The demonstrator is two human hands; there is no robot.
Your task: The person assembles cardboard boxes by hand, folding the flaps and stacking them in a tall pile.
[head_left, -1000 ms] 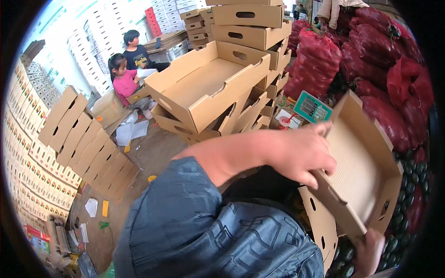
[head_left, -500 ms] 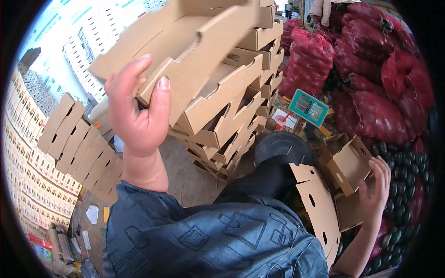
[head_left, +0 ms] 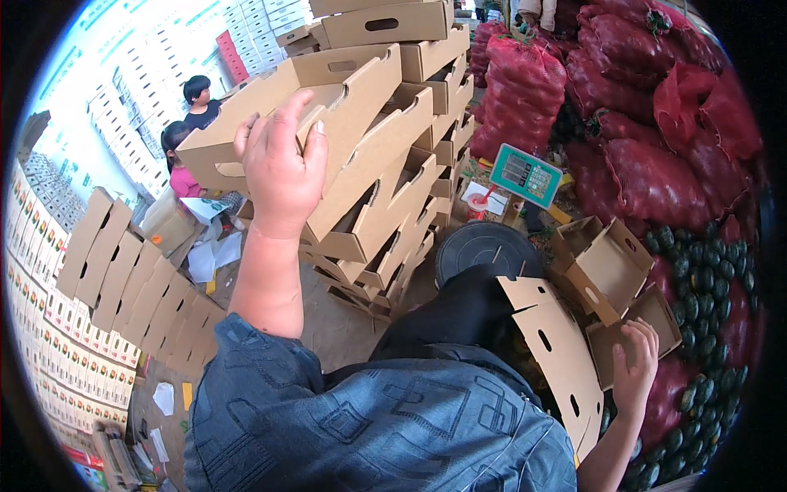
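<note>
My left hand (head_left: 283,168) is raised at the near corner of an open cardboard box (head_left: 357,107) on top of a tall stack. Its fingers and thumb are apart against the corner, and the palm hides part of it. Beneath, several similar cardboard boxes (head_left: 373,189) are stacked crosswise with gaps between them. My right hand (head_left: 633,369) hangs low on the right, fingers spread and holding nothing. Beside it lie a tilted open box (head_left: 656,316) and another open box (head_left: 611,266). A flattened cardboard sheet with slots (head_left: 553,353) leans by my leg.
A green-framed scale display (head_left: 526,176) stands behind a round dark platform (head_left: 488,250). Red mesh sacks (head_left: 525,94) and dark green round produce (head_left: 705,287) fill the right. Leaning cardboard trays (head_left: 135,279) stand left. Two people (head_left: 182,164) are beyond the stack.
The box in my left hand has come down onto the stack, and that hand's fingers have loosened. My right hand has moved slightly down and left. Two people have come into view.
</note>
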